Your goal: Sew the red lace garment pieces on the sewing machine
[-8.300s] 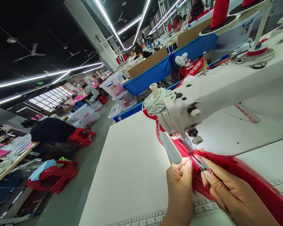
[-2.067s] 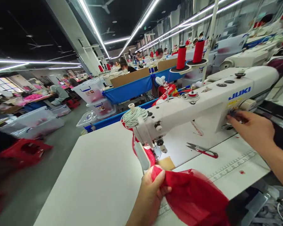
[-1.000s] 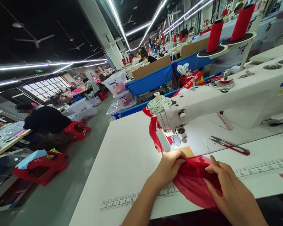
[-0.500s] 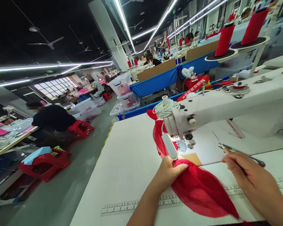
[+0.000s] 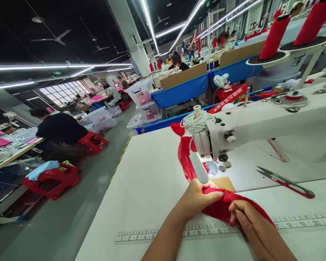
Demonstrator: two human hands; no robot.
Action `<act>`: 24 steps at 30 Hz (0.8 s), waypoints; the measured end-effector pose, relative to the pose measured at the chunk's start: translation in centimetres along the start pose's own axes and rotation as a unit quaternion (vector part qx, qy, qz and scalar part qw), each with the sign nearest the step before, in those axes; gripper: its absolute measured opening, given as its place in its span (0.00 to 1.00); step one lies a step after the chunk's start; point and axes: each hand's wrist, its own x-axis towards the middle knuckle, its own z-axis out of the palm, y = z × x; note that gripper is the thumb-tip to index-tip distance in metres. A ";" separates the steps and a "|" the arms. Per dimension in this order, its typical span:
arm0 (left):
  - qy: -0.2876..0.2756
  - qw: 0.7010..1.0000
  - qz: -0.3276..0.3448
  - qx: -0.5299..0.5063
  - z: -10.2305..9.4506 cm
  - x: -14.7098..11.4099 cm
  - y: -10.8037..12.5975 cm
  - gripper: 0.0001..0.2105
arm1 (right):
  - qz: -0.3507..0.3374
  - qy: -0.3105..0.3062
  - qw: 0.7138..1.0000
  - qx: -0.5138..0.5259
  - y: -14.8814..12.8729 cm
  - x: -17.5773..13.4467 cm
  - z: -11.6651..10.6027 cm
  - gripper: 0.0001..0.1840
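Red fabric (image 5: 216, 210) hangs from my left hand (image 5: 199, 199), which pinches its upper edge between thumb and fingers just below the sewing machine's lamp. My right hand (image 5: 251, 221) is closed round a thin pointed awl (image 5: 229, 197); its handle is hidden in my fingers. The awl's tip touches the fabric edge just right of my left thumb. Another stretch of red fabric (image 5: 184, 156) lies behind the white sewing machine head (image 5: 210, 139). Thread snips (image 5: 288, 183) with red and black handles lie on the table, right of the fabric.
A ruler scale (image 5: 141, 237) runs along the front of the white table (image 5: 127, 203). Red thread cones (image 5: 275, 38) stand on a rack at the upper right. Plastic bins (image 5: 141, 92) are stacked beyond the table. A co-worker (image 5: 59, 127) sits across the aisle at left.
My right hand has moved left with the awl, from beside the snips to the fabric edge. The snips now show fully on the table. My left hand keeps its pinch.
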 end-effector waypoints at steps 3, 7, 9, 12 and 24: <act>-0.016 1.000 0.003 -0.025 -0.3 0.0 -0.3 0.15 | -0.036 0.049 0.993 -0.104 0.7 1.6 -0.6 0.19; -0.011 0.999 0.007 -0.043 -0.4 0.2 -0.8 0.23 | -0.163 0.023 0.960 -0.225 2.5 1.6 -1.5 0.23; -0.008 0.999 0.009 -0.044 -0.4 0.3 -1.0 0.23 | -0.221 -0.003 0.933 -0.283 3.1 1.6 -1.9 0.28; -0.003 0.999 0.010 -0.041 -0.3 0.3 -1.0 0.22 | -0.269 -0.002 0.897 -0.351 3.5 1.9 -2.1 0.32; -0.008 0.999 0.013 -0.032 -0.2 0.0 -0.2 0.22 | -0.252 0.035 0.871 -0.421 2.5 1.9 -1.2 0.26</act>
